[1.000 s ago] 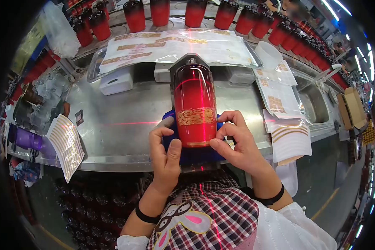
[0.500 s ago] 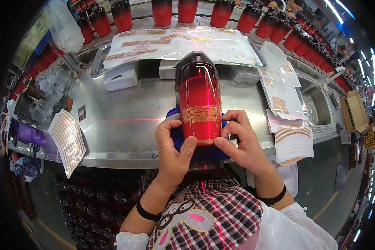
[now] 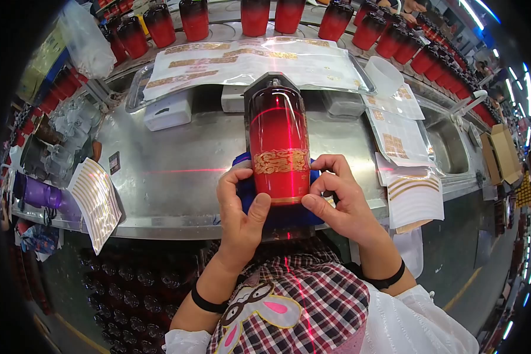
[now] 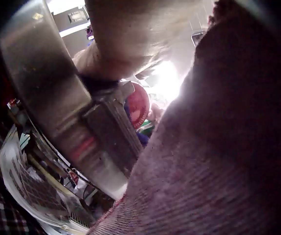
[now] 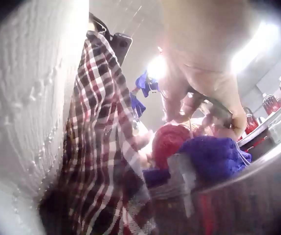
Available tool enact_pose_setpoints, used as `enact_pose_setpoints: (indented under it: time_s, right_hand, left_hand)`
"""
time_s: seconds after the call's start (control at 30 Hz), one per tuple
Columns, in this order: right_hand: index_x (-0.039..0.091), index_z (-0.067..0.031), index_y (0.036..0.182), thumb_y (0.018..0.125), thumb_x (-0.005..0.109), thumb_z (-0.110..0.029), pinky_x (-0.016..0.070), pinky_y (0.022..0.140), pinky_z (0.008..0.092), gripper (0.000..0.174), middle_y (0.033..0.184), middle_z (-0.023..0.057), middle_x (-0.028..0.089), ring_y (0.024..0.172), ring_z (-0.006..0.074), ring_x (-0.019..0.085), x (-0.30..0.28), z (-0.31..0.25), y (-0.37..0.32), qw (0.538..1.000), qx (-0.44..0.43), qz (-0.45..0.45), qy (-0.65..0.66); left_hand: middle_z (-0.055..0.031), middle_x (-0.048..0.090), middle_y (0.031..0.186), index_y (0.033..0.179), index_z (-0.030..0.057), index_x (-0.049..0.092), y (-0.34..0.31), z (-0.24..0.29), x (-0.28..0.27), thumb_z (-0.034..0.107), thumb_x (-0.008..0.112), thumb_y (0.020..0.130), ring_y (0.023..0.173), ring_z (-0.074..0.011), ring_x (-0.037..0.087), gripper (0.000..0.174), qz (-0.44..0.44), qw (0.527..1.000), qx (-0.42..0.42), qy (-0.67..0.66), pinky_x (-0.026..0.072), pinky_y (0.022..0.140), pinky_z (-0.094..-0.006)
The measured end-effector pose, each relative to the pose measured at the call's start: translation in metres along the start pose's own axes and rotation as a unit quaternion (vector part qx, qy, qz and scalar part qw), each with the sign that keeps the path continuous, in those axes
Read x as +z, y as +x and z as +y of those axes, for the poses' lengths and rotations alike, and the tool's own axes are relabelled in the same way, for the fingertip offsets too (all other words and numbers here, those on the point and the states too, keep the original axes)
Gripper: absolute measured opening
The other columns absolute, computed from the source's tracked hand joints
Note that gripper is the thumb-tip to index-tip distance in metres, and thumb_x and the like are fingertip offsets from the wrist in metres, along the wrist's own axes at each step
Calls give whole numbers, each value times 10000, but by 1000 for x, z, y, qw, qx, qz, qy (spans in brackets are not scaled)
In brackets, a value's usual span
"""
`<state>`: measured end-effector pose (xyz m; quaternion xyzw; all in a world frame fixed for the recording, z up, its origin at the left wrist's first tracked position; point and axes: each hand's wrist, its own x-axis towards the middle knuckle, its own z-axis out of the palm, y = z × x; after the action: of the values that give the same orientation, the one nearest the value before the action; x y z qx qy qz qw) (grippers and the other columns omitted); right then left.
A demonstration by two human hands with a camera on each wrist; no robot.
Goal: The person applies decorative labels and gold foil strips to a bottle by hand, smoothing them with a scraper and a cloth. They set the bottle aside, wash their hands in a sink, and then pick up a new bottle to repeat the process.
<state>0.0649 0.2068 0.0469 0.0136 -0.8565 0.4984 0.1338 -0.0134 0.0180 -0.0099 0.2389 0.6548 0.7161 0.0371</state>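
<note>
A glossy red bottle [image 3: 277, 130], dark at the far end, lies tilted on a blue cloth [image 3: 242, 189], with a gold patterned band [image 3: 282, 160] round its lower part. At its left side, my left hand [image 3: 239, 215] rests bent fingers on the glass, the thumb near the base. My right hand [image 3: 345, 203] holds the right edge, thumb by the base corner and bent index finger higher up. In the right wrist view, the round red base [image 5: 168, 144] shows beside the blue cloth [image 5: 213, 156]. The left wrist view shows little of the left fingers.
Beyond the bottle, a tray [image 3: 134, 94] bears sheets of gold decals [image 3: 218, 62]. Striped decal sheets lie left [image 3: 96, 203] and right [image 3: 416, 197]. Red bottles [image 3: 255, 17] line the far side. A sink [image 3: 448, 144] is at right, a purple bottle [image 3: 38, 192] at left.
My left fingers have come in against the bottle's side, the thumb closer to its base. My right hand has hardly moved. The red bottles at the back have shifted right.
</note>
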Motion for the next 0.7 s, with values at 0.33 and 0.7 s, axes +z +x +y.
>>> enact_pose_setpoints:
  time_s: [0.33, 0.7]
  right_hand:
    - [596, -47, 779, 844, 734, -178, 395, 973, 390, 202, 1161, 156, 485, 1150, 294, 486, -4, -6, -1, 1000, -4, 4, -11]
    - [597, -47, 788, 846, 728, -182, 398, 967, 383, 196, 1149, 152, 489, 1120, 285, 496, -1, 0, 0, 1000, 13, 5, -5]
  left_hand:
    - [-158, 461, 1230, 1241, -15, 428, 1, 2, 2, 317, 653, 929, 1177, -267, 433, 508, 2, 998, 20, 64, 309, 1049, -383]
    - [-157, 463, 1230, 1242, -21, 430, 1, 4, 3, 292, 649, 932, 1171, -261, 433, 492, 2, 997, 20, 72, 317, 1043, -377]
